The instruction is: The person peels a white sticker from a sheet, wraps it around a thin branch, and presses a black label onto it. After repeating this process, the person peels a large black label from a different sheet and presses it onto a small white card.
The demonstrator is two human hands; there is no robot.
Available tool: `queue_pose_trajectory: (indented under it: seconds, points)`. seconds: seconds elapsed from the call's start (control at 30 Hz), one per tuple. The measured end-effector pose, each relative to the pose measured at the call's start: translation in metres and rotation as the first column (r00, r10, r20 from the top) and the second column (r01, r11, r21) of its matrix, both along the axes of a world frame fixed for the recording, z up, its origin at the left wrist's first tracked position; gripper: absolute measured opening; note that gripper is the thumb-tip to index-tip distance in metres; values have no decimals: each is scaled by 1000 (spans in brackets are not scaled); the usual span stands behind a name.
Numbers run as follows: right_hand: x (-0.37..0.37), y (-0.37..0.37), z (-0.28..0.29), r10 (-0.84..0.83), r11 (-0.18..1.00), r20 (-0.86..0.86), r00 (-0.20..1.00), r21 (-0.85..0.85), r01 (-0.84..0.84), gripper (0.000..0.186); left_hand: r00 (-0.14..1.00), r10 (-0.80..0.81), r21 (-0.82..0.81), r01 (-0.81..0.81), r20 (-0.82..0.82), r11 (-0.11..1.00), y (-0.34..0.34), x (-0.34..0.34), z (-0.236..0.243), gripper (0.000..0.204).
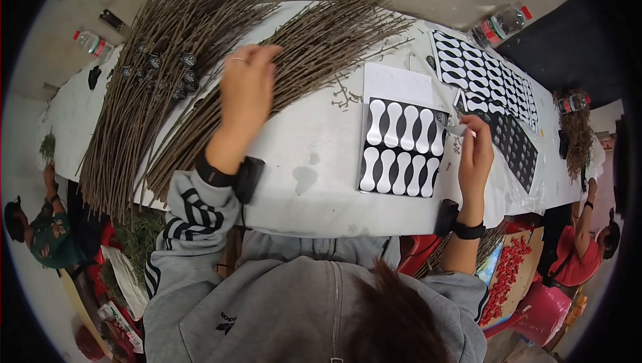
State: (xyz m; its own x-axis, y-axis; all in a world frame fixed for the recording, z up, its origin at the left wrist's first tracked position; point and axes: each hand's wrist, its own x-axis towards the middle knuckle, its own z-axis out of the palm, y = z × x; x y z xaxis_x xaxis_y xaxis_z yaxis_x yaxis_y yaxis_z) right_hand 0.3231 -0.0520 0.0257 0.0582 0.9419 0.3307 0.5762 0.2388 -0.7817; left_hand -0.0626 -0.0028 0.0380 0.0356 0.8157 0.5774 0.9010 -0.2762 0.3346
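Your left hand [246, 85] rests open on a fanned bundle of thin brown twigs [294, 62]; your right hand [476, 149] pinches a small silvery piece [457, 127] above the black-and-white sticker sheet [401, 147].

Left hand [246, 85] fingers [257, 55] motion-blurred over twig bundle [294, 62]; grasp unclear. Small pale piece [456, 127] at right hand [476, 152] fingertips too small to identify. Twig tips cut off at top edge. Desk [314, 175] near edge hidden behind person's grey jacket [294, 303].

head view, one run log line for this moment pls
left hand: on twig bundle | right hand: pinching small sticker | sticker sheet: flat on table
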Motion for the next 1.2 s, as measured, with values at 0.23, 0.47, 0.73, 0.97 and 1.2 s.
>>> queue_pose_trajectory:
  seconds: [0.23,0.47,0.73,0.97,1.2]
  points:
    - [-18,21,13,438,843,181,880,-422,-333,13,999,-47,-196,51,25,979,4,-58,-13,16]
    - [0,44,1,128,733,-632,764,-459,-502,12,990,-83,-319,115,112,941,10,-61,-3,16]
    - [2,54,11,66,850,-671,738,-349,-394,12,996,-69,-275,52,-53,960,12,-64,-8,18]
    - [-8,48,44,233,928,-608,759,-96,-361,17,998,-50,-120,47,-27,992,7,-50,2,15]
    - [-46,33,60,211,953,-666,715,-23,-303,13,977,-203,-298,174,-70,939,10,-57,-5,12]
